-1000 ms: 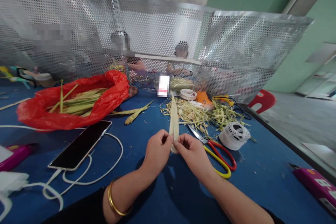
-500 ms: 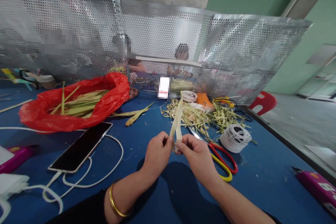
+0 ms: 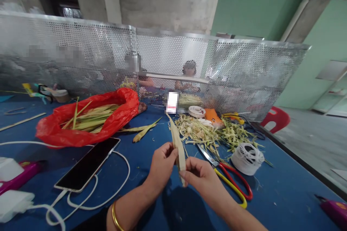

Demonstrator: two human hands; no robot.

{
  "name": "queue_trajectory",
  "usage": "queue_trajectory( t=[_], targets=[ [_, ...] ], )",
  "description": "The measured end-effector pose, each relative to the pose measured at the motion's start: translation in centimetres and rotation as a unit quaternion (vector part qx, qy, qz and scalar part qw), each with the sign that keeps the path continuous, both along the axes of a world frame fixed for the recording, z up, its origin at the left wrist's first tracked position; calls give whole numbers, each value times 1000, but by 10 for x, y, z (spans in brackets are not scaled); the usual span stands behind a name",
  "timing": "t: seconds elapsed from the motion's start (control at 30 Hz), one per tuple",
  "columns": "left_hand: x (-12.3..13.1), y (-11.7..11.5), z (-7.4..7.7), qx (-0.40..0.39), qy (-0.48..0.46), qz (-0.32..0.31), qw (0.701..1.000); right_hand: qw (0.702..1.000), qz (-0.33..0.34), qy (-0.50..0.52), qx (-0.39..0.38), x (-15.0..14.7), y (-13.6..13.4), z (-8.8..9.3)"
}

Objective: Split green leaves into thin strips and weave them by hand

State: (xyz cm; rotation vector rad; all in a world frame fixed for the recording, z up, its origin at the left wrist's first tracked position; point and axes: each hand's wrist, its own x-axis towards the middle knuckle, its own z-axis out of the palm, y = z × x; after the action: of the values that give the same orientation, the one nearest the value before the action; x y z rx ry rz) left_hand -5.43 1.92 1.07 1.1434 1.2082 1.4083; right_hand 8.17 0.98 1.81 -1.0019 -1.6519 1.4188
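Note:
A pale, dried leaf strip (image 3: 177, 142) stands between my hands, its pointed tip leaning away from me. My left hand (image 3: 164, 160) pinches it along the middle from the left side. Lower down, thumb and fingers of my right hand (image 3: 197, 173) grip its near end. Just right of that hand, scissors (image 3: 230, 180) with one red and one yellow handle lie on the blue table. Beyond them spreads a heap of leaf scraps (image 3: 200, 130). To the left, a red plastic bag (image 3: 89, 140) holds several long greenish leaves (image 3: 100, 115).
A phone (image 3: 88, 164) with a white cable lies at left, near a purple tool (image 3: 18, 178). A white spool (image 3: 247, 158) stands at right. A tape roll (image 3: 197, 112) and orange packet (image 3: 213, 116) sit behind the scraps. A perforated metal screen (image 3: 168, 54) closes the back, people behind it.
The view has tilted upward. The strip, earlier folded into two legs between my hands, now shows as one flatter length. My right hand has slid down towards its near end.

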Motion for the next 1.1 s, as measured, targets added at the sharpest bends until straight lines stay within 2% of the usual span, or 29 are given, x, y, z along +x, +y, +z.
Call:
queue_trajectory(
  t=[0.07,0.13,0.2,0.27,0.43,0.57,0.67,0.73,0.8,0.87,0.97,1.1],
  targets=[
    [-2,1,-2,5,24,5,1000,1000,-4,22,-13,1,2,-1],
    [-1,0,-4,2,44,-12,999,998,-45,47,-12,4,6,-2],
    [1,-1,-6,-8,67,-48,997,993,-103,54,16,7,11,-5],
    [4,-3,-6,-14,98,-75,992,989,-132,32,55,10,16,-8],
    [7,-9,-3,-18,149,-87,985,984,-135,-51,105,14,20,-14],
    [6,-9,1,-27,155,-80,984,978,-142,-102,118,15,19,-14],
    [4,-7,-3,-29,146,-79,986,989,-109,-54,80,14,16,-8],
    [3,-5,-6,-32,133,-73,988,998,-62,23,7,13,12,-3],
    [3,-3,-8,-41,102,-69,992,990,-21,106,-87,12,8,2],
    [5,-4,-5,-44,44,-83,995,976,-18,158,-152,12,6,4],
    [6,-6,3,-17,-36,-114,993,968,-43,177,-173,11,7,3],
    [4,-7,10,14,-30,-97,995,970,-28,160,-181,10,7,2]
  ],
)
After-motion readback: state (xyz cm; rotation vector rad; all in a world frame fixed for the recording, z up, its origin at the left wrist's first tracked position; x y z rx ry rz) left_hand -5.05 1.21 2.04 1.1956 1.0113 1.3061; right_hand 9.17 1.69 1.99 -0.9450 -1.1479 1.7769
